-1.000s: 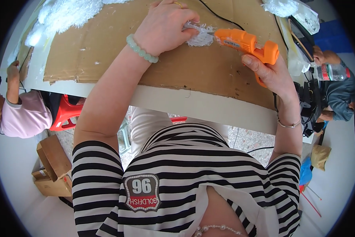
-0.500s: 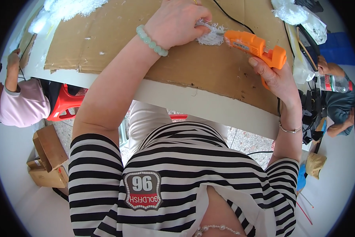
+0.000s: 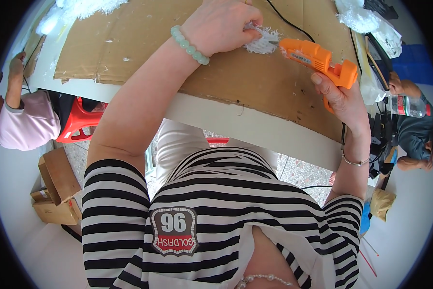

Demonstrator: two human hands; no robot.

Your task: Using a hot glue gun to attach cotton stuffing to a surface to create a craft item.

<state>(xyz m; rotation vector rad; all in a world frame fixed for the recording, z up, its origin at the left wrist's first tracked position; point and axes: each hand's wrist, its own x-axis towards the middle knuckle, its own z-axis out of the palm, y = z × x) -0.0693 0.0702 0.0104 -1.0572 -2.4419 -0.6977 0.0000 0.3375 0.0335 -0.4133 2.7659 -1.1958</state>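
My right hand [image 3: 339,96] is wrapped round the handle of an orange glue gun [image 3: 305,53], its thumb along the back. The gun's nozzle points left, at the edge of a small piece of white fringed material [image 3: 263,41]. Thumb and fingers of my left hand [image 3: 223,26] pinch that white piece at its left side, just above the cardboard. The far fingers of the left hand are partly hidden behind its back.
Brown cardboard [image 3: 144,53] covers the white table [image 3: 216,118]. White fluffy material [image 3: 81,12] lies at the far left, plastic bags [image 3: 358,19] at the far right. A black cord [image 3: 291,21] runs behind the glue gun. One person sits at each side; a plastic bottle [image 3: 409,106] is at the right.
The glue gun and my right hand have shifted slightly right. My left hand and the white piece have moved a little right too, still pinched; the nozzle remains near the piece's edge.
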